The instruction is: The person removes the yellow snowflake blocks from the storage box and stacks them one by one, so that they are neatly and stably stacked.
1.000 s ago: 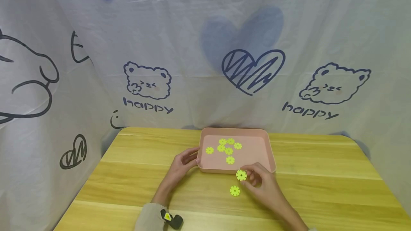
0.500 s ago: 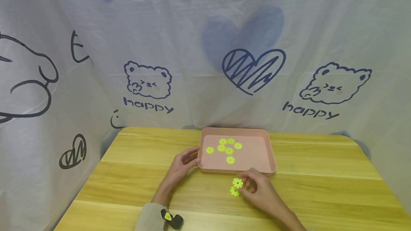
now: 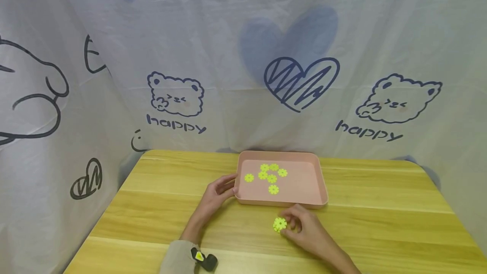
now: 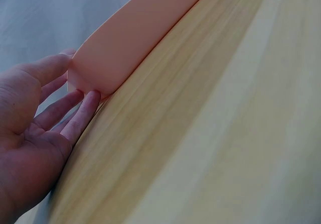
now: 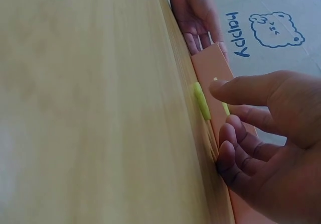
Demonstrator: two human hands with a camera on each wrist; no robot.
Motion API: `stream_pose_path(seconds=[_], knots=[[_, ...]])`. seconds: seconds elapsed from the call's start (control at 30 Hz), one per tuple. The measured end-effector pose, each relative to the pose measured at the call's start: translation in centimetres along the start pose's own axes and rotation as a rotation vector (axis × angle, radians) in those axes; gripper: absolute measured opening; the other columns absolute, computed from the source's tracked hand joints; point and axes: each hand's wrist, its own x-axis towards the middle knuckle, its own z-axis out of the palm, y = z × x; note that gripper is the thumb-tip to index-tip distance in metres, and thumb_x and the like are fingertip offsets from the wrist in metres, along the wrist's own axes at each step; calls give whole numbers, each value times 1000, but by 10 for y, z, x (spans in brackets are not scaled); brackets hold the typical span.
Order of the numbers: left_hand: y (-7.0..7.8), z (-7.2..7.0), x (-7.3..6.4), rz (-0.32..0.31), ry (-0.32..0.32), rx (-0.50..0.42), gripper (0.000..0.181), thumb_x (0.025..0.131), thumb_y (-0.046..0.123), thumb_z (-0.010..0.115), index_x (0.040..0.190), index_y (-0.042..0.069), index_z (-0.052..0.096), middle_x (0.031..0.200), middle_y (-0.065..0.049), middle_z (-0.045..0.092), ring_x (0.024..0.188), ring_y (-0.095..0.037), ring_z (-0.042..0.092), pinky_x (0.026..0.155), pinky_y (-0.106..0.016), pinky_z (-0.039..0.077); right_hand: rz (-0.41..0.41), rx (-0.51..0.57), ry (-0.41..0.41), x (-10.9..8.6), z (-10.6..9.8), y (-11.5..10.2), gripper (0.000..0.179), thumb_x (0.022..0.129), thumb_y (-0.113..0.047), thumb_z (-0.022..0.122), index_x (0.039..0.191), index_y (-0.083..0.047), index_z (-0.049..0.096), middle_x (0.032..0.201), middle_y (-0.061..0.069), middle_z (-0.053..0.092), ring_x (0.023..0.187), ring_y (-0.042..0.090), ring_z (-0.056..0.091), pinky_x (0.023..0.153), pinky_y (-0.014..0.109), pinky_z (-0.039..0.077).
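Note:
My right hand (image 3: 306, 227) pinches a yellow-green notched disc (image 3: 280, 222) between thumb and index finger. That disc overlaps a second one lying on the table just in front of the pink tray (image 3: 281, 202). In the right wrist view, the lower disc (image 5: 201, 101) shows by its edge, and the thumb partly covers the held disc (image 5: 225, 108). My left hand (image 3: 214, 195) rests its fingertips against the tray's left end. Seen from the left wrist, those relaxed fingers (image 4: 83, 116) touch the tray's corner (image 4: 90, 76).
Several more yellow-green discs (image 3: 272, 178) lie flat inside the tray, mostly toward its left half. The wooden table (image 3: 380, 215) ends at a hanging cloth (image 3: 228, 109) with bear and heart drawings, close behind the tray. A black wrist strap (image 3: 205, 259) is over the left sleeve.
My right hand has moved down and slightly left from the tray's front rim, bringing the pinched disc over the one on the table. The left hand and tray have stayed put.

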Motion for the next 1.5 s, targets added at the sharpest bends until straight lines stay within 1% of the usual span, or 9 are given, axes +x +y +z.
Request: stream_pose_path(seconds=[0.3, 0.53, 0.77, 0.93, 1.13, 1.5], knots=[[-1, 0, 1, 4, 4, 4, 48, 99, 5, 68, 145, 3, 56, 149, -17, 54, 137, -36, 51, 111, -44, 45, -13, -20, -12, 0, 2, 1, 32, 78, -4, 87, 106, -5, 72, 91, -2, 59, 73, 12, 55, 59, 23, 51], [0, 1, 1, 4, 7, 4, 47, 99, 7, 69, 144, 3, 57, 149, -16, 54, 137, -36, 52, 111, -43, 46, 48, -33, -32, 1, 2, 1, 32, 80, -9, 88, 107, -8, 72, 92, -2, 59, 75, 11, 53, 62, 23, 50], [-3, 1, 2, -2, 19, 13, 47, 99, 9, 70, 144, 4, 58, 148, -15, 55, 136, -36, 52, 111, -44, 46, 61, -30, -25, 1, 2, 0, 32, 80, -14, 89, 106, -9, 72, 92, -2, 59, 75, 11, 52, 62, 23, 50], [-4, 1, 3, -1, 21, 22, 48, 99, 11, 70, 144, 5, 57, 149, -15, 54, 137, -36, 52, 111, -45, 45, 68, -35, -23, 2, 4, 1, 31, 80, -13, 89, 106, -9, 72, 93, -2, 59, 75, 10, 52, 63, 23, 50], [-3, 1, 2, -6, 20, 9, 48, 98, 11, 71, 144, 5, 58, 148, -15, 55, 136, -35, 52, 111, -44, 46, 92, -62, -28, 1, 6, 2, 30, 80, -10, 89, 105, -11, 72, 93, -4, 59, 74, 8, 51, 64, 22, 50], [1, 2, 2, -15, 23, 4, 48, 98, 9, 71, 144, 5, 58, 148, -14, 55, 136, -34, 52, 111, -43, 46, 54, -59, -14, 1, 6, 2, 31, 79, -9, 89, 106, -10, 72, 92, -5, 59, 74, 7, 50, 63, 22, 49]])
